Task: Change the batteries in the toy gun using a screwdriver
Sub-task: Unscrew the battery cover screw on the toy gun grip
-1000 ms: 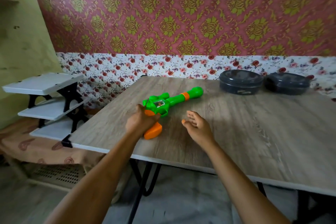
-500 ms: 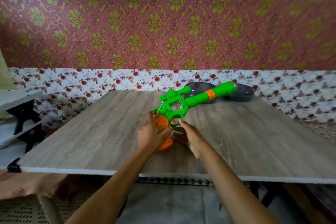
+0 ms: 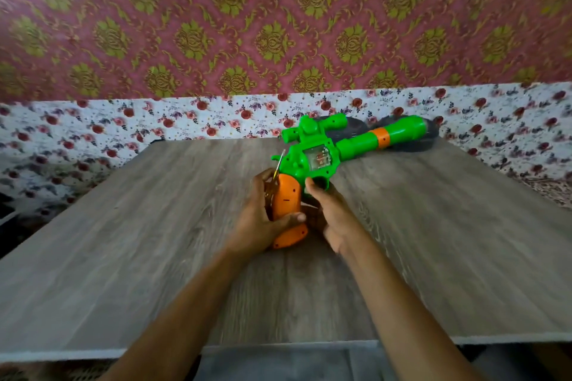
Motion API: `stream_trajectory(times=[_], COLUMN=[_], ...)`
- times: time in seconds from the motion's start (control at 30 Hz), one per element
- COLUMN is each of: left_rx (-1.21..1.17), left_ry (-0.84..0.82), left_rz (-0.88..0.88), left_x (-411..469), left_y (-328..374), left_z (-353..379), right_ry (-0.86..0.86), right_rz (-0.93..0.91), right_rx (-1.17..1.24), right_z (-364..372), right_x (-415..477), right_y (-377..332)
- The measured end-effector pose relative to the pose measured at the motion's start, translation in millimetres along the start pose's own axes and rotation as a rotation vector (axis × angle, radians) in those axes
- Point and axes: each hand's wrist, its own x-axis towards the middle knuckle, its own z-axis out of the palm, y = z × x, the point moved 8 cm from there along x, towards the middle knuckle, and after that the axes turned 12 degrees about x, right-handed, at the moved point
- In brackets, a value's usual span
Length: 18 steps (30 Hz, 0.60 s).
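A green toy gun (image 3: 322, 153) with an orange handle (image 3: 286, 206) and an orange band on its barrel is held up over the wooden table (image 3: 154, 241). My left hand (image 3: 260, 219) grips the orange handle, thumb across its front. A thin metal shaft with a yellowish part, seemingly a screwdriver (image 3: 277, 168), sticks up from between my left fingers and the handle. My right hand (image 3: 332, 215) holds the gun at the trigger guard, thumb touching the green body. The barrel points to the upper right.
Two dark round lidded containers (image 3: 424, 142) sit at the table's far edge, mostly hidden behind the gun's barrel. Patterned wallpaper covers the wall behind. The table's near edge (image 3: 93, 353) runs along the bottom of the view.
My left hand has lifted the gun off the table and brought it nearer, and my right hand has moved in and taken hold at the trigger guard. The camera has swung left.
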Motion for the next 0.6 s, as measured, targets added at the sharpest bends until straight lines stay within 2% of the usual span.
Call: stream_trajectory(times=[0.13, 0.37, 0.53, 0.6], left_rx=[-0.09, -0.228, -0.22, -0.235], left_ry=[0.004, 0.011, -0.026, 0.055], left_rz=[0.036, 0.047, 0.004, -0.055], left_x=[-1, -5, -9, -7], left_y=[4, 3, 8, 3], left_z=[-1, -1, -2, -16], right_ry=[-0.062, -0.118, -0.057, -0.042], right_rz=[-0.089, -0.006, -0.075, -0.104], right_rx=[-0.028, -0.006, -0.078, -0.112], right_z=[6, 9, 6, 4], right_x=[-6, -11, -15, -15], right_y=[-7, 1, -5, -7])
